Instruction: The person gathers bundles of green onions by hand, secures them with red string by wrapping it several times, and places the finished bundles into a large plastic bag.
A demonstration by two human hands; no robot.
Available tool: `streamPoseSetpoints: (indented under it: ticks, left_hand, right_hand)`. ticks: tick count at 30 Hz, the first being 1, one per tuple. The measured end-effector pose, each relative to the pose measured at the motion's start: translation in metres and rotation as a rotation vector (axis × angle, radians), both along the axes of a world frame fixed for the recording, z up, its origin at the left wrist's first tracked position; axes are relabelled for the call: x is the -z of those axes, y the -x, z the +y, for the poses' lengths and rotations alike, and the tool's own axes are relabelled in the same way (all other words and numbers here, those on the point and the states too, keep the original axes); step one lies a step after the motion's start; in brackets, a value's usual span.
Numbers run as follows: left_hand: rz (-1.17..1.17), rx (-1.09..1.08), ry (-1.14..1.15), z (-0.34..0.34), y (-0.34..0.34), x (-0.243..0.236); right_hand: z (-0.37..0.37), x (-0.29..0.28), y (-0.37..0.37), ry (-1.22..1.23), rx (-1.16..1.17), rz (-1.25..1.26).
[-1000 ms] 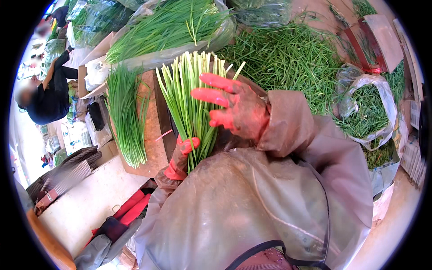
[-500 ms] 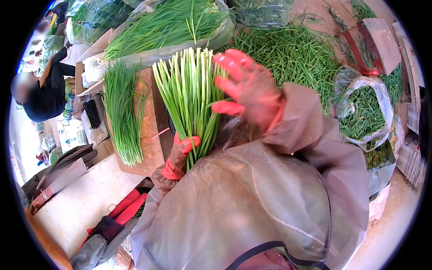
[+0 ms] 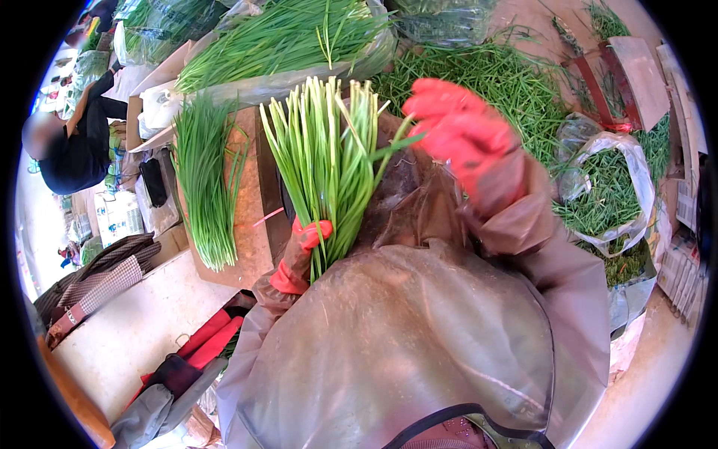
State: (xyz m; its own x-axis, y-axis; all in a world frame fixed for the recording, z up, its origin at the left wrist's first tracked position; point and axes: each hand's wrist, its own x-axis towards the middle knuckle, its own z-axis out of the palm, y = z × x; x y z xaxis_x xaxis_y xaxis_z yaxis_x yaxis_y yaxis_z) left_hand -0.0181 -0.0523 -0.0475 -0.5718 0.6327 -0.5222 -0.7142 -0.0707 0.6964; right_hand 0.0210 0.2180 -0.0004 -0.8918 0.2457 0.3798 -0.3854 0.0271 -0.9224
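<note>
My left hand (image 3: 303, 254), in a red glove, is wrapped round the lower part of a bunch of garlic chives (image 3: 325, 165). The bunch stands upright with its pale cut ends at the top, fanning apart. To the right of it, my right hand (image 3: 467, 138), also red-gloved and smeared by motion, has its fingers curled in. One green blade (image 3: 395, 148) slants from the bunch toward these fingers and seems pinched there. A bundle of chives (image 3: 203, 187) lies on a brown board (image 3: 250, 202) left of my left hand.
A plastic-lined box of chives (image 3: 284, 45) stands at the back. Loose green trimmings (image 3: 493, 82) are heaped behind my right hand, with a plastic bag of trimmings (image 3: 598, 187) at the right. A seated person (image 3: 78, 153) is at far left. Red and dark cloth (image 3: 187, 367) lies at lower left.
My right hand has moved right and slightly down, away from the bunch, and its spread fingers have curled in. A blade now sticks out of the bunch toward it. My left hand keeps its hold.
</note>
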Motion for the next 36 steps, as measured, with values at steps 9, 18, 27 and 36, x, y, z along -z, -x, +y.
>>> streamPoseSetpoints:
  ticks: [9, 18, 27, 36]
  left_hand:
    - [-0.015, -0.025, -0.051, 0.007, -0.001, -0.006]
    - [0.023, 0.009, -0.002, -0.007, -0.001, 0.005]
    - [-0.003, 0.04, 0.015, -0.009, 0.001, 0.008]
    - [0.017, 0.063, 0.108, -0.029, 0.002, 0.037]
  right_hand:
    - [0.07, 0.008, -0.002, -0.449, -0.047, -0.755]
    - [-0.04, 0.056, 0.041, -0.934, 0.052, -0.308]
    - [-0.053, 0.046, 0.037, -1.088, 0.247, -0.656]
    - [-0.046, 0.057, 0.039, -0.796, -0.063, -0.457]
